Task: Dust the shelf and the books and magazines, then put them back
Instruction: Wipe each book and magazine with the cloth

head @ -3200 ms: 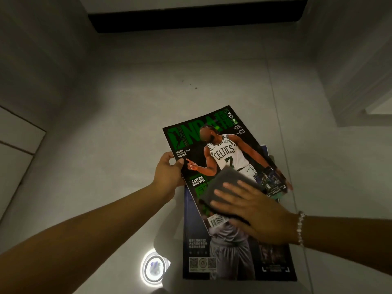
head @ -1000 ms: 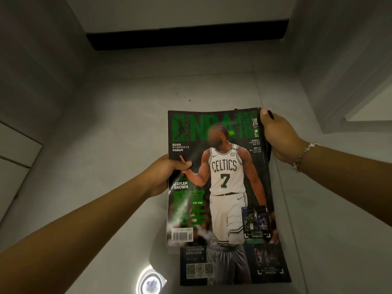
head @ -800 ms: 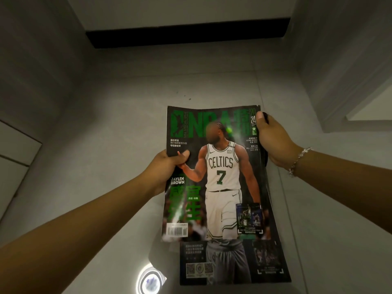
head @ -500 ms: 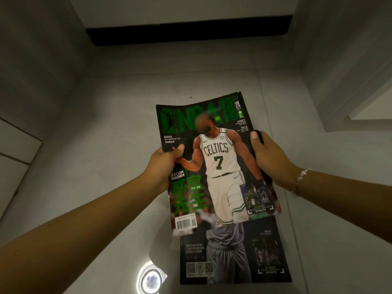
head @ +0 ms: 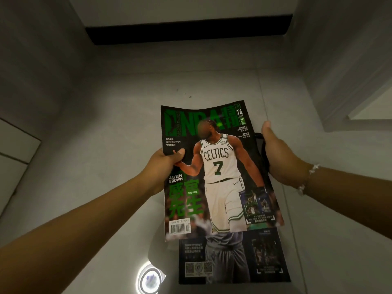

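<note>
I hold a green and black basketball magazine in the air over the grey floor, its cover facing me. My left hand pinches its left edge, thumb on the cover. My right hand grips the right edge together with a dark dusting cloth, which peeks out between palm and magazine. A second, darker magazine lies flat on the floor below, partly covered by the first one.
A grey tiled floor spreads all around. A dark recess runs along the far wall. White cabinet panels stand at the left, a pale ledge at the right. A round light reflection shines on the floor.
Earlier my right hand wiped the cover with the cloth. It then moved to the magazine's right edge. In the last half second the magazine has straightened slightly and come nearer.
</note>
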